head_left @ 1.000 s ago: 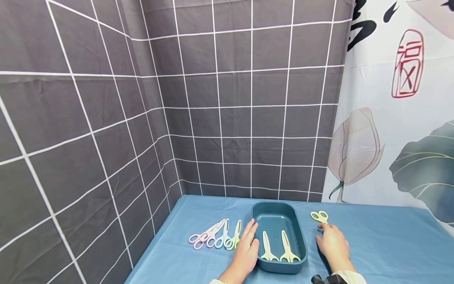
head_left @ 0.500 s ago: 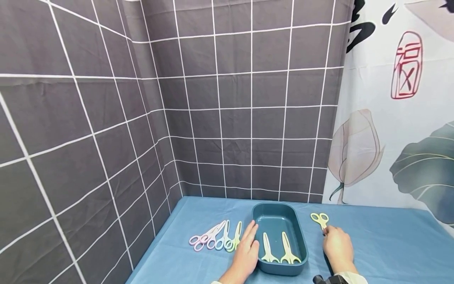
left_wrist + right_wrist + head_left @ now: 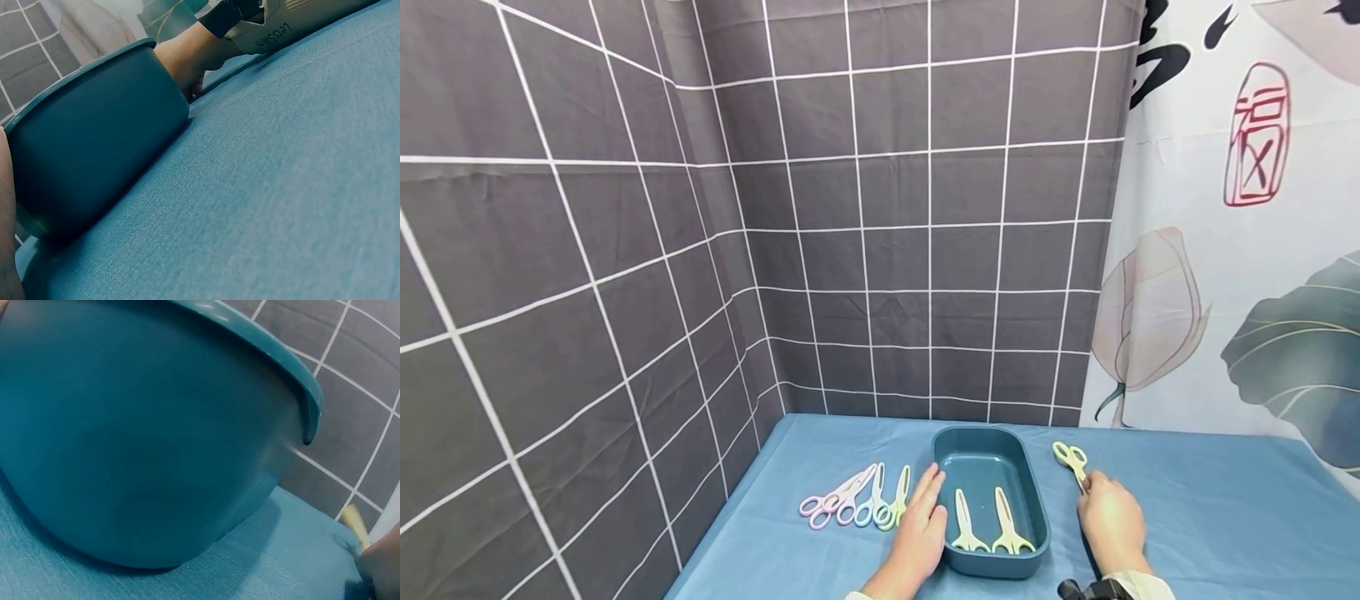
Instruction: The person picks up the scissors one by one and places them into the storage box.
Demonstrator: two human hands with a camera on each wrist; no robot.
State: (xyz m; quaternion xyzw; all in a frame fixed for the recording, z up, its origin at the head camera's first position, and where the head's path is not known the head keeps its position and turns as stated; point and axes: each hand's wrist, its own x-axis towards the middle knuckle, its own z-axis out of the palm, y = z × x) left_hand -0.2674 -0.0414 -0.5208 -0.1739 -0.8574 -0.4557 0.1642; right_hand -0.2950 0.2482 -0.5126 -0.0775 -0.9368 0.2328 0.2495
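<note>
A teal rectangular tray [image 3: 992, 567] stands on the blue cloth, with two pairs of yellow scissors [image 3: 1006, 533] lying inside at its near end. My left hand [image 3: 917, 525] rests against the tray's left wall, fingers straight. To the right of the tray, my right hand [image 3: 1112, 521] grips yellow scissors [image 3: 1070, 457] by the blade end. Their handle loops point away from me and up, and the fingers hide most of the blades. In the right wrist view only a yellow bit of the scissors [image 3: 355, 525] shows beside the hand.
Left of the tray lie several scissors: pink ones [image 3: 831, 500], a blue pair [image 3: 872, 504] and a yellow-green pair [image 3: 898, 504] close to my left hand. A grey gridded curtain [image 3: 925, 250] hangs behind the table [image 3: 1225, 500].
My right hand first reached the yellow scissors and its fingers closed on the blades. The scissors have since tilted, their loops shifting slightly left and up. The left hand has stayed put.
</note>
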